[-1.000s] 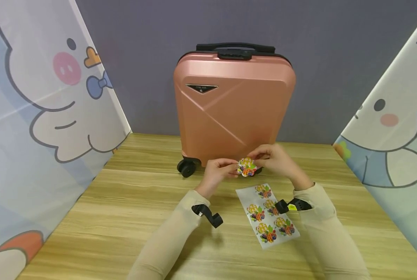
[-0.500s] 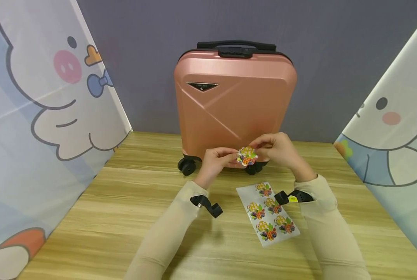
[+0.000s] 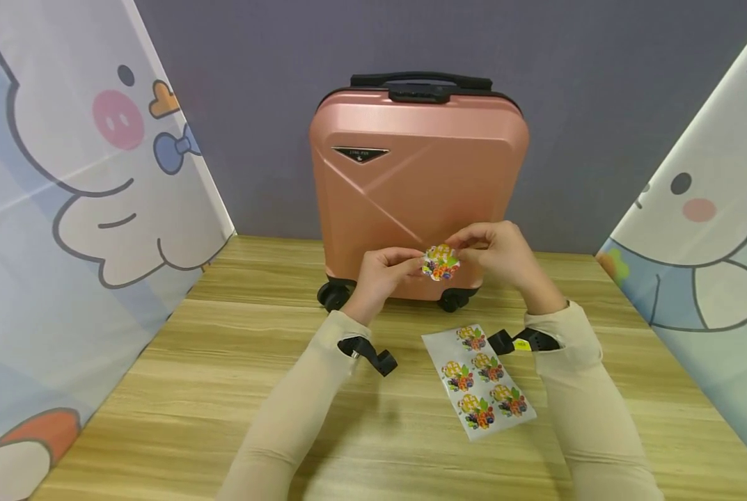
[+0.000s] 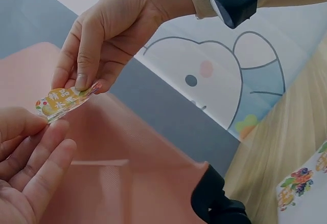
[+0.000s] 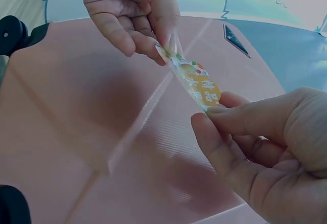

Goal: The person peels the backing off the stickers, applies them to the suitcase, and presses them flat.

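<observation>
A fruit-print sticker (image 3: 440, 263) is stretched between both hands, in front of the lower part of a pink suitcase (image 3: 404, 188). My left hand (image 3: 382, 277) pinches its left edge between thumb and fingers. On the other side, my right hand (image 3: 497, 255) pinches the upper right edge. The left wrist view shows the sticker (image 4: 66, 100) nearly edge-on, a thumb pressing on each end. In the right wrist view the sticker (image 5: 196, 81) stands apart from the suitcase shell (image 5: 102, 106), as far as I can tell.
A white sticker sheet (image 3: 436, 344) with several fruit stickers lies on the wooden table (image 3: 223, 390), below the hands. The suitcase stands upright on black wheels (image 3: 334, 295) against a grey back panel (image 3: 248, 139). Cartoon-printed panels (image 3: 10, 243) flank the table.
Both hands have risen with the sticker, from near the suitcase's bottom edge to higher in front of its shell. The grip on both edges stays the same. The sheet has not moved.
</observation>
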Available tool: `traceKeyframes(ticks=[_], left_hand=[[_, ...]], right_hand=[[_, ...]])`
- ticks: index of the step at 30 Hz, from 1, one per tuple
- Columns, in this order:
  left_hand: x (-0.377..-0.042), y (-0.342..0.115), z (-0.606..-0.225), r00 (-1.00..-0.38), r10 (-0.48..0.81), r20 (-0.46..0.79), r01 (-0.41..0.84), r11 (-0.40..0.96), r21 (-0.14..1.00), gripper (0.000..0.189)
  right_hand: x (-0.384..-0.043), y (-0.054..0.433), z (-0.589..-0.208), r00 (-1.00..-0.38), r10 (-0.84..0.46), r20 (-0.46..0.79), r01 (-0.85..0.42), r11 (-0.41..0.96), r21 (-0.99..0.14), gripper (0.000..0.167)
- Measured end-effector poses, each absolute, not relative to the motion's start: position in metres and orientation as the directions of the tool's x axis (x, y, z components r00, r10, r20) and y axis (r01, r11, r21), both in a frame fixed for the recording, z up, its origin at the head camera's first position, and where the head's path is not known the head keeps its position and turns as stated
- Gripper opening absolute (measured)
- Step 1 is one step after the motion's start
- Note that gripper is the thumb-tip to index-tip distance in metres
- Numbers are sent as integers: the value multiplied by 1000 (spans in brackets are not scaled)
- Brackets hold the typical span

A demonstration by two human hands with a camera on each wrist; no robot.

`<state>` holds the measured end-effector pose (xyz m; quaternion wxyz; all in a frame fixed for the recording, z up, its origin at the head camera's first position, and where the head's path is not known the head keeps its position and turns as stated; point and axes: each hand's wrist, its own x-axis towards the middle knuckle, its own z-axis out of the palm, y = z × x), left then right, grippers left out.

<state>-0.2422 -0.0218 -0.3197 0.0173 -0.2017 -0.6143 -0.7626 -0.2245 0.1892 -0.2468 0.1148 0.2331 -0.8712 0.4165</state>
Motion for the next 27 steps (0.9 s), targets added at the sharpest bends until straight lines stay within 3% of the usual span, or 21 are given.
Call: traceKeyframes(ticks=[27], left_hand=[[-249,-21,-268,-885,141,444,392,-289,873,18]], right_hand=[[-226,180,-205,-814,-176,554,-552,533,-642,18]])
